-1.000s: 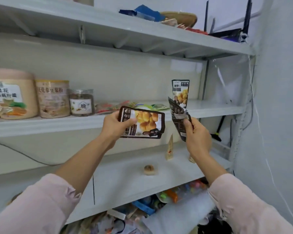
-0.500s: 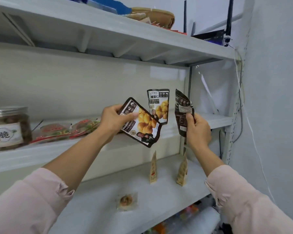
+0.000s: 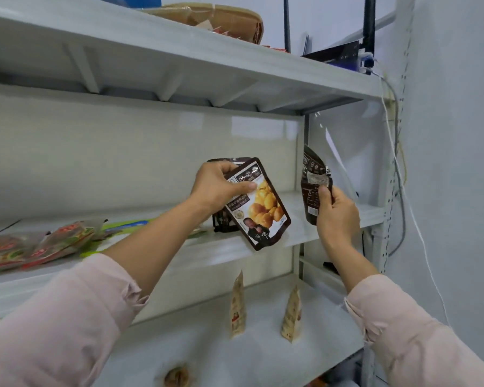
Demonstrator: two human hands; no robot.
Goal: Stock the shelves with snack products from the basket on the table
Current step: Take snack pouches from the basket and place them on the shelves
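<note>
Snack pouches, where now? (Recorder)

Two in hand, both raised just above the middle shelf [image 3: 296, 233]. Left hand [image 3: 215, 188]: fingers curled over the top edge of a chestnut pouch [image 3: 263, 210], thumb laid across its front. That pouch is tilted, its lower corner hanging past the shelf's front lip. Right hand [image 3: 336, 216]: thumb and fingertips pinch a second dark pouch [image 3: 311, 174] low on its side, back panel facing the camera, over the shelf's right end. (Spotter)

Anything already placed? (Recorder)

One standing pouch [image 3: 220, 220], dark, sits upright on the shelf directly behind the chestnut pouch. Whether the left fingers touch it, cannot tell. Flat red-and-green packets [image 3: 39, 244] lie toward the shelf's left end. One level below the shelf: two tan packs [image 3: 237, 305] upright, plus a small round wrapped item [image 3: 176, 376]. (Spotter)

Left to do? (Recorder)

Judgement: mid-task. Neither held pouch is set down yet, and bare surface shows on the shelf to the right of the standing pouch. As for the basket, it is out of view, so remaining stock cannot be counted. (Spotter)
</note>
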